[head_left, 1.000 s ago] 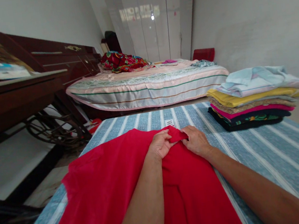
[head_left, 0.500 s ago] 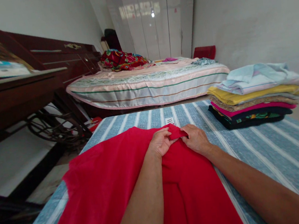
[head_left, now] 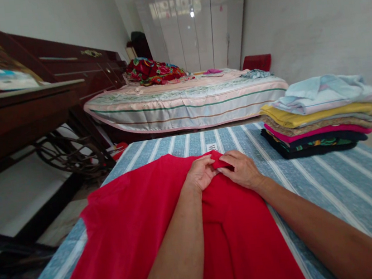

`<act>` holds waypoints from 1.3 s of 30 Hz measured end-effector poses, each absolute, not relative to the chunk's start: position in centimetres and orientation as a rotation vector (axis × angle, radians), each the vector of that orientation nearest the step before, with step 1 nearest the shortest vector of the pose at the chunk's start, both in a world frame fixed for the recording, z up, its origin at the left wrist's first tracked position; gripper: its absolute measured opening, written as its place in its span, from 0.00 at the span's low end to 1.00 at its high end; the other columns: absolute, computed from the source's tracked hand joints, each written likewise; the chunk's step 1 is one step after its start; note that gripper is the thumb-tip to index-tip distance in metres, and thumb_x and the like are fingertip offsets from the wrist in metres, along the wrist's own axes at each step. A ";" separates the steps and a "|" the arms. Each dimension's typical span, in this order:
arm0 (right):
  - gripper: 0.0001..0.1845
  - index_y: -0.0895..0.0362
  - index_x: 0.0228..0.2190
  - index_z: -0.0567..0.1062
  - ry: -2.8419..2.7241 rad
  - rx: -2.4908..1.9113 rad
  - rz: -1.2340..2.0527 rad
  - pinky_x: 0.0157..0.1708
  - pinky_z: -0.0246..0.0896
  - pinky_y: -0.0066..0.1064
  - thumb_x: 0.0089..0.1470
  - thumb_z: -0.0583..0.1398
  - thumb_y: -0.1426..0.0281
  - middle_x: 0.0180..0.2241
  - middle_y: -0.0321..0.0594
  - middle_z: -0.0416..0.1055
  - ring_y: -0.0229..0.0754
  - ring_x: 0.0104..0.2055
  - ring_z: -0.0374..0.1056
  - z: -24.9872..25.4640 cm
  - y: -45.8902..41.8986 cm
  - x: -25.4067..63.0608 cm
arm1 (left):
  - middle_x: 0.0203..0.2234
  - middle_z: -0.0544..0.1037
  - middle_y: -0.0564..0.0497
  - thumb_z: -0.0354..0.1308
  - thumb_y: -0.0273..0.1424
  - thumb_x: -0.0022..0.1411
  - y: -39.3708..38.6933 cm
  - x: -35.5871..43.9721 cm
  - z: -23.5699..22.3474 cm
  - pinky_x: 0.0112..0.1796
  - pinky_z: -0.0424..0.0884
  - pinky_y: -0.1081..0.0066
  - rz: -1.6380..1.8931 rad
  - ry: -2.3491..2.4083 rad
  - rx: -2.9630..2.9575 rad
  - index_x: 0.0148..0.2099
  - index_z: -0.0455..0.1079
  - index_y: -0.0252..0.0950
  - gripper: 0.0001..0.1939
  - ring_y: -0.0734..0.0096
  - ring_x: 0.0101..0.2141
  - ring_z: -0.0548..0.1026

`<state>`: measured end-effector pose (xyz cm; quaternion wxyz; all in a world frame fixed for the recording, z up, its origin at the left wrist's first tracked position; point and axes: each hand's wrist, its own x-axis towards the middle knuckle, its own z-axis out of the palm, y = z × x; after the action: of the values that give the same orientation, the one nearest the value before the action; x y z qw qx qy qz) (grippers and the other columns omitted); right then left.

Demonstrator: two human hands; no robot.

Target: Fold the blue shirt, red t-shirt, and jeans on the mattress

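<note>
A red garment (head_left: 129, 229), which looks like a shirt, lies spread over the blue and white striped cloth (head_left: 318, 186) in front of me. One side of it is folded inward on the right. At its far edge my left hand (head_left: 200, 173) pinches the fabric near the collar. My right hand (head_left: 241, 169) holds the same bit of folded fabric from the right, thumb below and fingers on top. The two hands are close together, with a small flap of red cloth between them. My forearms cover part of the garment.
To the right stands a stack of folded clothes (head_left: 320, 117). Beyond the striped surface is a bed (head_left: 185, 107) with a red floral bundle (head_left: 156, 70). A dark wooden table (head_left: 21, 111) with an iron wheel beneath stands at left. A pale wardrobe (head_left: 189, 34) is at the back.
My right hand's fingers have moved slightly left along the fabric, nearer my left hand. The left hand keeps its pinch. The view has shifted slightly.
</note>
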<state>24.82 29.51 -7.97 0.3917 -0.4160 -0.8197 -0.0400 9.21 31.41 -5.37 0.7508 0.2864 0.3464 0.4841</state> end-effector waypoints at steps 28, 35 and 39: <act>0.15 0.57 0.36 0.75 -1.646 -1.117 0.443 0.40 0.62 0.33 0.55 0.55 0.61 0.35 0.39 0.74 0.43 0.37 0.69 -8.4 30.5 25.4 | 0.30 0.78 0.46 0.62 0.19 0.48 30.8 10.0 -5.6 0.36 0.73 0.66 1.022 0.797 0.889 0.37 0.71 0.32 0.12 0.66 0.33 0.78; 0.14 0.55 0.38 0.75 -1.649 -1.105 0.376 0.44 0.63 0.36 0.55 0.56 0.61 0.39 0.38 0.74 0.44 0.41 0.69 -8.7 30.6 25.3 | 0.29 0.78 0.48 0.64 0.21 0.46 30.7 10.1 -5.7 0.35 0.72 0.68 1.004 0.776 0.947 0.36 0.71 0.33 0.12 0.68 0.32 0.77; 0.14 0.55 0.37 0.75 -1.642 -1.119 0.394 0.42 0.64 0.35 0.54 0.56 0.60 0.38 0.38 0.74 0.43 0.39 0.70 -8.5 30.5 25.3 | 0.28 0.77 0.49 0.62 0.20 0.47 30.6 10.2 -5.7 0.34 0.73 0.68 1.015 0.778 0.972 0.35 0.71 0.33 0.10 0.68 0.32 0.77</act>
<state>25.28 30.47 -8.49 0.5294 -0.4686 -0.6877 0.1650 10.16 30.57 -5.67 0.6946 0.4354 0.3484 0.4546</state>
